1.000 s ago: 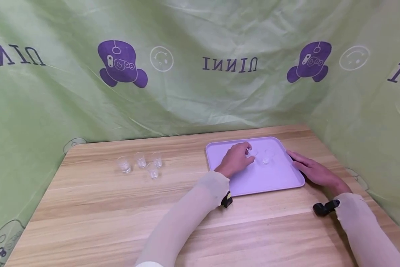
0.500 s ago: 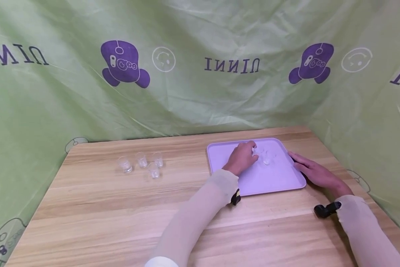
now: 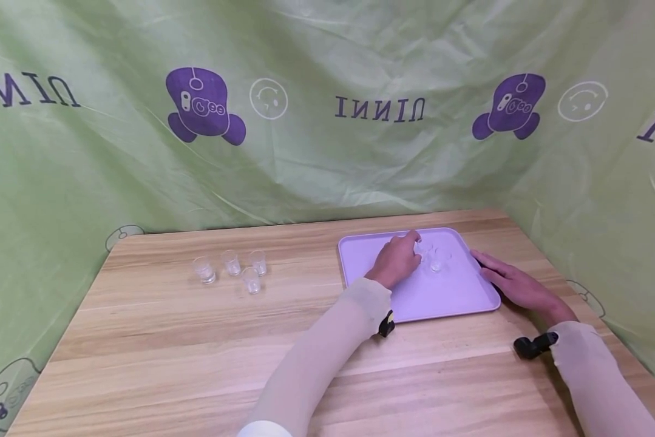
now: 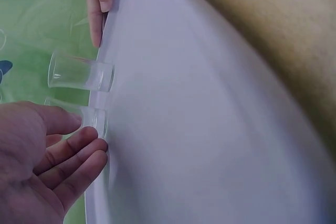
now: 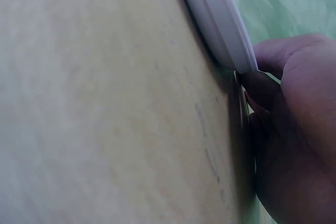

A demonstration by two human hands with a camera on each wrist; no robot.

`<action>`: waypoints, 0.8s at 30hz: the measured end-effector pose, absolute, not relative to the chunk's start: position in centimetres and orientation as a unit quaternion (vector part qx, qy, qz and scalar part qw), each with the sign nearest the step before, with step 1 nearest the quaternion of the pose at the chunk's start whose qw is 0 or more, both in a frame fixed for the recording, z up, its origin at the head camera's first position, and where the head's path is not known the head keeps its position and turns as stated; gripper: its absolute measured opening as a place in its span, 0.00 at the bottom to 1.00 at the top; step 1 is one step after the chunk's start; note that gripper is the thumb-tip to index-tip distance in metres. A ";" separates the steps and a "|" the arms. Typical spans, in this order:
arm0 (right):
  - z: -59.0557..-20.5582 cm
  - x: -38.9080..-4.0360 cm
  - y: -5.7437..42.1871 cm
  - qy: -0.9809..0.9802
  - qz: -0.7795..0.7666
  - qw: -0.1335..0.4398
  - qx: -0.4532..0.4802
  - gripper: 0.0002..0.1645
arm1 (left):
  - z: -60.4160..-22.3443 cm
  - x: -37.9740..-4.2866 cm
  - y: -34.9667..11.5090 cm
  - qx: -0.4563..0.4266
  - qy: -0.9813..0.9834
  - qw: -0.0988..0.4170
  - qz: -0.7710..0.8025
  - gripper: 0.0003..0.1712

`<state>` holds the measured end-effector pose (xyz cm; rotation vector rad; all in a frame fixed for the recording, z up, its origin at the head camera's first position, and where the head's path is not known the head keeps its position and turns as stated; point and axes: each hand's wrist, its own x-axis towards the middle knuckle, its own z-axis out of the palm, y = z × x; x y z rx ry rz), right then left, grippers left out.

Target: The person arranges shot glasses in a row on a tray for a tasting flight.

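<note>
My left hand is over the lilac tray, its thumb and fingers round a small clear shot glass that stands upright there. Right beside it on the tray stands a second shot glass, apart from my fingers. At the tray's right side, my right hand grips the edge; the right wrist view has the thumb against the rim and the other fingers lower down, partly in shadow.
Several more clear shot glasses stand in a loose group at the back left of the wooden table. A green printed cloth hangs behind the table and along its sides.
My left hand has shifted slightly right over the tray, bringing its shot glass closer to the second one, then stayed nearly still. The right hand keeps its place at the tray's edge.
</note>
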<state>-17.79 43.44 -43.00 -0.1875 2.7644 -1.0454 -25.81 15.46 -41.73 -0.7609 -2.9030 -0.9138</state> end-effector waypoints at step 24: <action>-43.1 -17.8 43.5 0.933 -0.344 0.098 -0.048 0.39 | -41.7 -25.0 11.3 -0.261 -0.888 -0.034 -0.377 0.23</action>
